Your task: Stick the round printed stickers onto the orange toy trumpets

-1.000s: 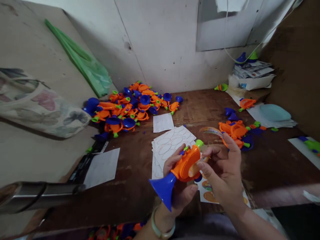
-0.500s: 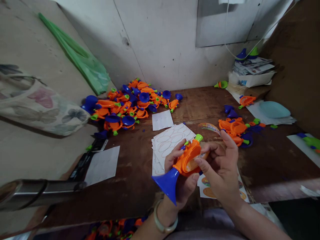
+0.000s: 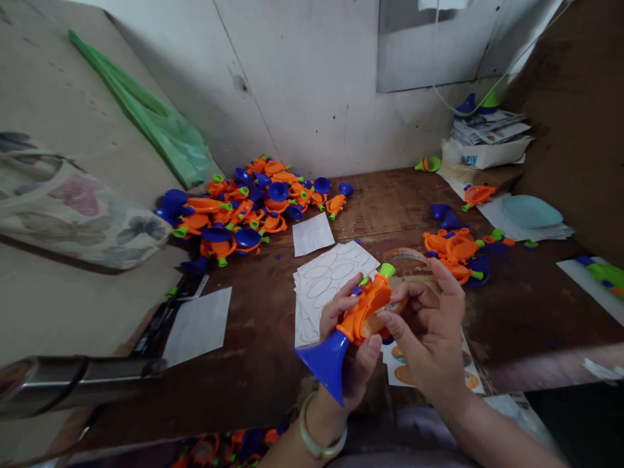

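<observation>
My left hand is wrapped around a toy trumpet with an orange body, a green mouthpiece and a blue bell pointing down toward me. At the trumpet's side, my right hand pinches an oval orange sticker between thumb and fingers, its near end against the orange body. Another curved, shiny sticker shows by my raised right index fingertip; whether it clings there I cannot tell. Below the right hand lies a sheet of round stickers, partly hidden. White sheets with oval outlines lie behind the trumpet.
Many toy trumpets are heaped at the back left, and a smaller group lies at right. White paper is at left, near a metal cylinder. A blue dish and a paper-filled box stand at right.
The left thumb has shifted slightly up along the trumpet's body. The trumpet and the pinched sticker are nearly in the same place; the view has moved a little.
</observation>
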Demonstrator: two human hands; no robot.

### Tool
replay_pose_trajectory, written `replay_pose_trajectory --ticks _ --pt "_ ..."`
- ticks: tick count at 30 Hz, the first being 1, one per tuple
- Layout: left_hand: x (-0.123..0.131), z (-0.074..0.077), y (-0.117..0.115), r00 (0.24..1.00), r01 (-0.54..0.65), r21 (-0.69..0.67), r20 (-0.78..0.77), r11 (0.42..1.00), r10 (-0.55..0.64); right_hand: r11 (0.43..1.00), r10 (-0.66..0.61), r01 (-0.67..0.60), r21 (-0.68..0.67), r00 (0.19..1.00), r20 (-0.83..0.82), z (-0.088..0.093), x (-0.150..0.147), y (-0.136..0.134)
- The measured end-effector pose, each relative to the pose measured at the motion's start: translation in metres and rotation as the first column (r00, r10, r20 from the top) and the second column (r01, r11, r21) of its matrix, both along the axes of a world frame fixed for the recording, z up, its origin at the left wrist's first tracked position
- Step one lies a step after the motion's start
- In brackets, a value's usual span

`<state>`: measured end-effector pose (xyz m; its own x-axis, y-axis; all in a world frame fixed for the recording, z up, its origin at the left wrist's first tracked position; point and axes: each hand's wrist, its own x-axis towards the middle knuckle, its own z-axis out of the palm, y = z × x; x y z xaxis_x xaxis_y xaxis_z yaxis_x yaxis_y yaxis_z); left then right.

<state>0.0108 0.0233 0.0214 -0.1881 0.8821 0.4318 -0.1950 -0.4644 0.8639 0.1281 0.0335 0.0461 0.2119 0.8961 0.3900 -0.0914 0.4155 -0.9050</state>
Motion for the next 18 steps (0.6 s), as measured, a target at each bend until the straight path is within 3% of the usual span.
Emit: replay_pose_trajectory --ticks 6,12,15,18 --pt "0.0067 -0.0022 0.0018 0.998 -0.041 0.009 0.040 0.999 0.041 0.998 -0.017 0.015 0.053 0.998 0.054 0.0011 -0.0010 -0.0002" --pt "0.0074 0.0023 -0.0005 0.999 -0.049 0.017 0.025 0.999 0.048 0.976 -0.165 0.128 0.177 0.963 0.212 0.0055 0.0008 0.0046" --pt "0.0087 0.0016 -0.0018 0.998 -0.050 0.026 0.045 0.998 0.049 0.964 -0.253 0.201 0.177 0.897 0.363 0.0083 0.0045 0.0068" --pt "0.0097 -0.0024 -0.0017 0.997 -0.045 0.052 0.058 0.998 0.042 0.968 -0.249 0.211 0.138 0.886 0.391 0.0097 0.0063 0.0073"
